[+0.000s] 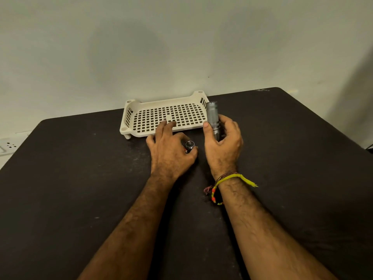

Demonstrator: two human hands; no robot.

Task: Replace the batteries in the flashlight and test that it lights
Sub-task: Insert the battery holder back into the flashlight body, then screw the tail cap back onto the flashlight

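A silver flashlight body [213, 116] stands nearly upright, head end up, just right of the tray, and my right hand [222, 142] grips its lower part. My left hand [171, 148] rests on the table with its fingers spread toward the tray's front rim. Beside that hand's thumb sits a small round metal piece with a dark, red-marked cylinder under it [189, 146], which looks like the tail cap with a battery. Whether my left hand grips this piece is unclear.
A cream perforated plastic tray [129, 116] stands at the back of the black table [80, 178], against the pale wall. A white wall socket [7, 146] shows at the far left. Coloured threads circle my right wrist.
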